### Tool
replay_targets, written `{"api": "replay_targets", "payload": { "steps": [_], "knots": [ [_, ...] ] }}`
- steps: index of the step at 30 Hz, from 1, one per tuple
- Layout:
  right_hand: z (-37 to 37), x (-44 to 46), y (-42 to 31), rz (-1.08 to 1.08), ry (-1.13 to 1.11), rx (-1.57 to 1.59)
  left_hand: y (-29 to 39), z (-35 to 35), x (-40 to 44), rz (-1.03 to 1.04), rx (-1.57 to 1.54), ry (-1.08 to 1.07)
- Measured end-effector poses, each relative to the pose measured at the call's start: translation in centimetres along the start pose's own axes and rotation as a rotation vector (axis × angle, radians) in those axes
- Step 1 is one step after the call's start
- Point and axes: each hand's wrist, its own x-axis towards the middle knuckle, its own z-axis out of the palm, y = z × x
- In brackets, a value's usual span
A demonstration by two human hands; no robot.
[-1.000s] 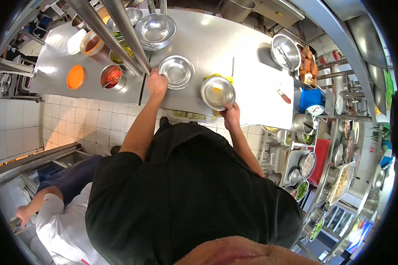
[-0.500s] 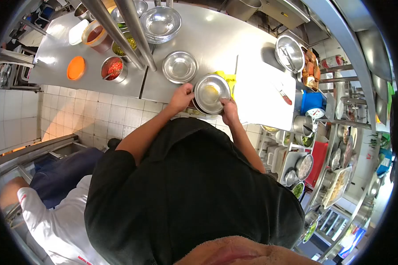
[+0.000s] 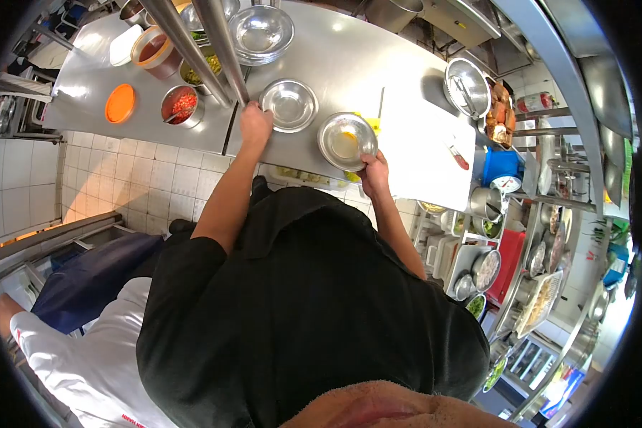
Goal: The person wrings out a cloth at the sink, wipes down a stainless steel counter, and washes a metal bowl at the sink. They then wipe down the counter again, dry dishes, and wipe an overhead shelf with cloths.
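My right hand [image 3: 375, 175] pinches the near right rim of a metal bowl [image 3: 328, 145] that has a little yellow liquid inside. My left hand [image 3: 257, 125] is closed at the left rim of a second metal bowl [image 3: 290, 105], which shows nothing inside; its fingertips are partly hidden. The two bowls are side by side over the steel table [image 3: 328, 78]. Some yellow material [image 3: 373, 124] shows behind the bowl with the liquid.
A white cutting board [image 3: 421, 150] with a knife [image 3: 459, 158] lies to the right. At left are a pot of chopped red food [image 3: 182, 105], an orange lid [image 3: 120, 104] and a tub of sauce [image 3: 157, 53]. Steel posts [image 3: 221, 50] rise nearby. A co-worker's white sleeve [image 3: 46, 349] is lower left.
My left hand has let go of the bowl with yellow liquid and moved left to the second bowl. My right hand has kept hold, and its bowl has shifted slightly away from me.
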Motion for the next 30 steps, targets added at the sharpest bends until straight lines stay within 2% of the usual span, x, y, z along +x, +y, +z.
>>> {"api": "replay_targets", "payload": {
  "steps": [4,7,9,11,14,17,22,24,26,29,30],
  "knots": [
    [0.8,0.0,-0.3,-0.015,-0.029,0.033,0.4,-1.6,0.2,-0.002,0.150,0.053],
    [-0.1,0.8,0.2,-0.019,-0.025,0.029,0.2,-4.3,-1.0,-0.016,-0.040,0.085],
    [-0.7,0.9,0.4,-0.011,-0.007,0.025,-1.8,-6.0,-1.9,0.077,-0.041,0.092],
    [-0.9,0.7,0.1,-0.027,0.030,0.056,-1.2,-9.2,-3.6,-0.155,-0.290,-0.030],
    [-0.8,0.2,-0.5,-0.044,0.080,0.105,-3.0,-10.2,-5.2,-0.357,-0.799,-0.005],
    [-1.5,0.5,-0.9,-0.060,0.089,0.105,-5.0,-10.1,-5.3,-0.415,-0.950,0.035],
    [-1.0,1.1,-1.8,-0.070,0.097,0.103,-4.2,-6.6,-4.8,-0.366,-0.884,-0.090],
    [-1.0,1.9,-2.0,-0.072,0.059,0.078,-2.2,-2.9,-4.5,-0.272,-0.627,0.021],
    [-1.5,3.0,-1.7,-0.076,0.009,0.062,-4.1,1.3,-3.4,0.003,-0.370,-0.080],
    [0.4,3.6,-2.3,-0.062,0.063,0.090,-2.6,1.2,-4.2,-0.498,-0.750,-0.296],
    [1.2,3.8,-2.4,-0.073,0.050,0.077,-3.1,0.8,-4.6,-0.491,-0.744,-0.276]
  ]
}}
